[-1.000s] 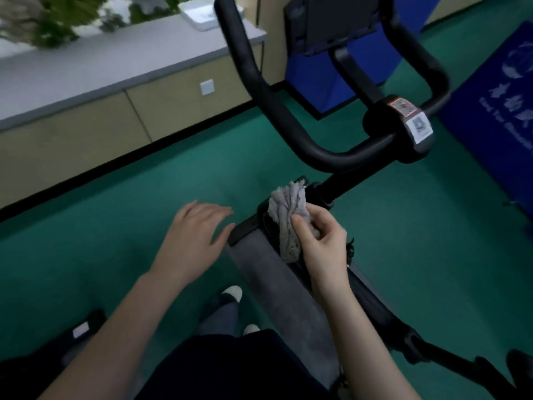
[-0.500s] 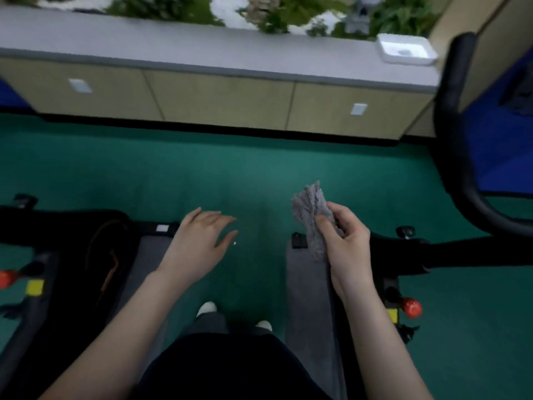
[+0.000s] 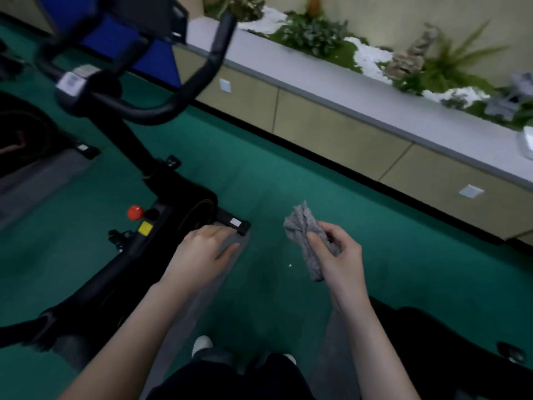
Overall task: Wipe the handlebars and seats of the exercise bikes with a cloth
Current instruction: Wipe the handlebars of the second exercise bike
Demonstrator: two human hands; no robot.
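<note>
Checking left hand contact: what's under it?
Under the left hand: a grey strip beside the bike's black frame. The palm hides any contact. The right hand holds the cloth.

Now looking at a different bike [image 3: 161,197], on the left of the frame; a second ago a bike with its bar at upper right, half a second ago the gap between two bikes. Black handlebar [image 3: 178,90] now at upper left. Long counter [image 3: 360,93] with plants [image 3: 314,33] now slanting from top middle down to the right edge, not flat across the top. Left hand [image 3: 202,255] now lower and over the grey base [image 3: 230,249] of the left bike. Right hand [image 3: 340,255] with the cloth [image 3: 302,232] now over bare green floor [image 3: 288,183], not over a bike base.
</note>
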